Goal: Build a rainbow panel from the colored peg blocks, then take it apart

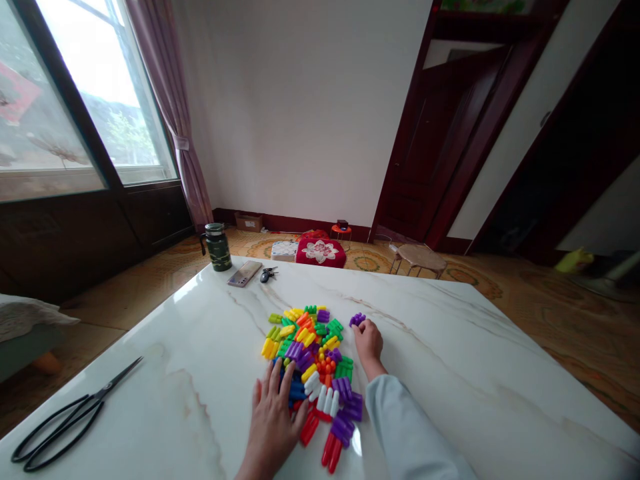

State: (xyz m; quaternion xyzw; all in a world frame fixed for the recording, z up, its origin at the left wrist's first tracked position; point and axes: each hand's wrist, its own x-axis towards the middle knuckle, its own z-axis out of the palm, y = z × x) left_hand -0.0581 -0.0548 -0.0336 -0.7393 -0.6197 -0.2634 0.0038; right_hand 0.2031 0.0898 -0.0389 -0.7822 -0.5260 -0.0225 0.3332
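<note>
A heap of bright plastic building pieces (305,339) in yellow, green, orange, purple, white, blue and red lies on the white marble-patterned table (440,373). My left hand (277,410) rests on the near left side of the heap with its fingers spread over some blue pieces (296,385), partly covering them. To the right of the heap, my right hand (369,341) pinches a purple plastic building piece (357,319) close to the tabletop, apart from the others. Red pieces (331,453) and purple pieces (353,407) stick out at the heap's near right edge.
Large black-handled scissors (75,423) lie at the table's left. Toward the far left corner are a dark green thermos mug (218,248), a phone (245,274) and keys (268,275). Beyond the table stand a red covered stool (321,253) and a brown stool (421,257).
</note>
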